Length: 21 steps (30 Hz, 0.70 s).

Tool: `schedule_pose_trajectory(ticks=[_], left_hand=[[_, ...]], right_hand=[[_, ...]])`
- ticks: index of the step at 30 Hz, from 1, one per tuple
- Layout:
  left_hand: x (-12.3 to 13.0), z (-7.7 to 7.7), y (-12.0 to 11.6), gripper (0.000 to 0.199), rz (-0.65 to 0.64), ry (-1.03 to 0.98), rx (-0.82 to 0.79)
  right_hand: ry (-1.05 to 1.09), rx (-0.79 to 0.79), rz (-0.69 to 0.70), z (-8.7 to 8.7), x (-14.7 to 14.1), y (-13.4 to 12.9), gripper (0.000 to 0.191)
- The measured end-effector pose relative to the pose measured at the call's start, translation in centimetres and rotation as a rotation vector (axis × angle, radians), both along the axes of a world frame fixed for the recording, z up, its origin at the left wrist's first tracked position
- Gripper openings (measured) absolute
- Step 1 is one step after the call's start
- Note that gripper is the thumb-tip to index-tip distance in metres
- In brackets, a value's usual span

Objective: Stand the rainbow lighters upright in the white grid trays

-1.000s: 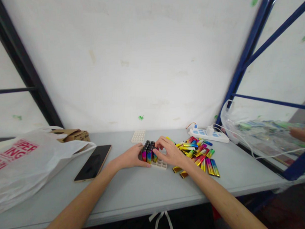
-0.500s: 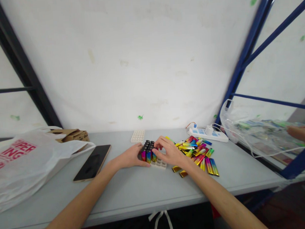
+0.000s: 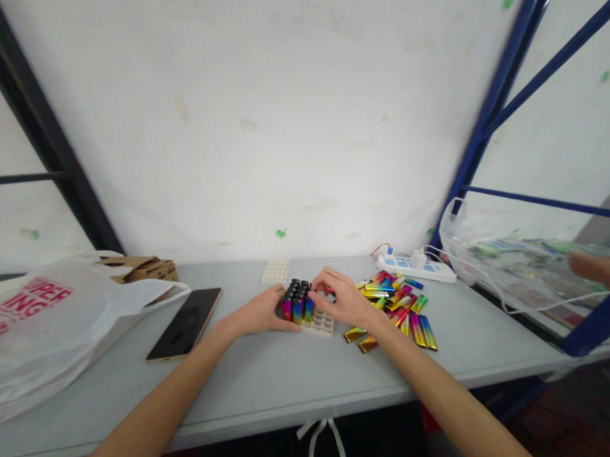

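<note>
The pale grey tabletop (image 3: 270, 390) bore a white plastic bag (image 3: 88, 329) with red lettering at left, brown cardboard (image 3: 153, 268) beyond it. A dark-screened smartphone (image 3: 185, 324) lay right of the bag. One pale gridded tray (image 3: 275, 271) rested at far middle, a compartmented tray (image 3: 319, 323) nearer. Loose metallic multicoloured tubes (image 3: 401, 316) were heaped at right, a white power strip (image 3: 435, 270) farther back.

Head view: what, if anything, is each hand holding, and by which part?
The left hand holds the black-topped pieces around their left side; whether the right hand holds anything cannot be told.
</note>
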<state>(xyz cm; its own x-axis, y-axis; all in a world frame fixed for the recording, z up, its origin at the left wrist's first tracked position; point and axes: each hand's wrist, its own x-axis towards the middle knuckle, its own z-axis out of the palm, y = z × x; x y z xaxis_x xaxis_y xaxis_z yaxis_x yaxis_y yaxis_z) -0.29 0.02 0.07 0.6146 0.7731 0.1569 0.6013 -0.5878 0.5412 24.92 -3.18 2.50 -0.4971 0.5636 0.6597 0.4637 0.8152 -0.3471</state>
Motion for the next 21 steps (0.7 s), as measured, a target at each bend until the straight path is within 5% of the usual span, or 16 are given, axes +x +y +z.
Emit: schedule_pose_trajectory(ticks=[5, 9, 15, 21], left_hand=[[0.0, 0.4, -0.3, 0.072, 0.027, 0.074, 0.022], [0.1, 0.5, -0.3, 0.071, 0.057, 0.092, 0.034], [0.1, 0.3, -0.1, 0.073, 0.031, 0.032, 0.031], [0.0, 0.4, -0.2, 0.074, 0.047, 0.032, 0.03]], right_hand=[[0.126, 0.06, -0.203, 2.1, 4.0, 1.5, 0.018], [-0.064, -0.07, -0.327, 3.1, 9.8, 2.3, 0.022], [-0.298, -0.26, -0.361, 1.1, 16.3, 2.0, 0.021], [-0.341, -0.3, -0.297, -0.9, 16.3, 3.2, 0.026]])
